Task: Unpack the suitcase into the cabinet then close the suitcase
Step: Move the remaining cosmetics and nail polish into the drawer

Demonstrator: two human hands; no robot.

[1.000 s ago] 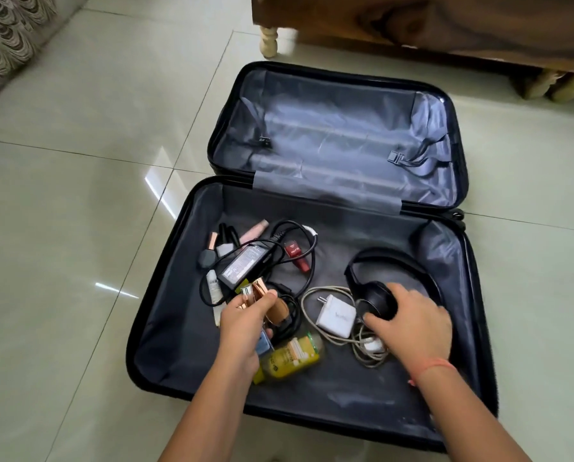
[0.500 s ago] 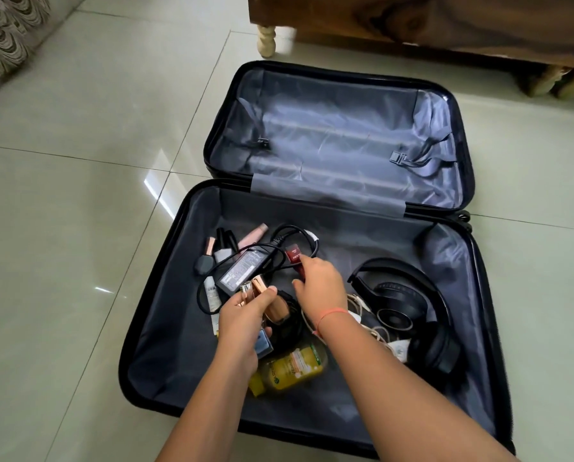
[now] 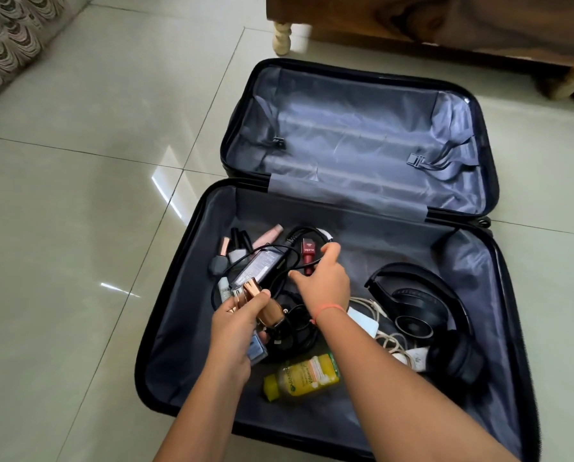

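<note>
Your left hand (image 3: 233, 330) grips a bunch of rose-gold cosmetic tubes (image 3: 268, 308) above the open suitcase (image 3: 185, 328) lying on the floor (image 3: 79, 228); your right hand (image 3: 325, 285) is spread loosely over the red tube (image 3: 308, 255) beside the black charger (image 3: 259, 265) inside it, holding nothing.

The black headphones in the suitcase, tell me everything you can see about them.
The black headphones are an over-ear pair, matte plastic by the look, with a wide arched headband and two round padded cups. They lie flat on the grey lining in the near half of the suitcase, at its right, band toward the hinge. One cup shows a ringed round face. A tangled white charger cable lies against the cups' left side. Neither the left hand nor the right hand touches them.
</note>
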